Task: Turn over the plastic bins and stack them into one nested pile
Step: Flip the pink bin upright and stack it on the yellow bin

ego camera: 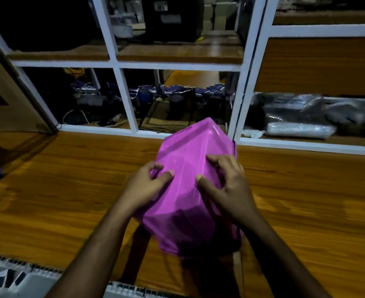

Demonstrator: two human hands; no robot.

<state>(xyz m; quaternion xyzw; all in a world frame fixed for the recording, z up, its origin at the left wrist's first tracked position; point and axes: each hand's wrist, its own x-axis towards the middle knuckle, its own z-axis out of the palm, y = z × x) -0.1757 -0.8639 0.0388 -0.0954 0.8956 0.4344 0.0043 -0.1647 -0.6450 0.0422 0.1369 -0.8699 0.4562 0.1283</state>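
Purple bin (188, 168) at frame centre, tilted, above wooden tabletop (69, 190). Left hand (149, 186) and right hand (226, 186) each grip its sides, fingers curled on the plastic.

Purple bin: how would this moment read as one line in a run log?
step: turning bin | purple bin: tilted, held above wooden surface | left hand: grips left side | right hand: grips right side | stack: not in view

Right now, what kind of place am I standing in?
Probably a storeroom or workshop: white-framed shelving packed with cables and gear, plastic-wrapped bundles on a side shelf, and a wooden worktop in front.
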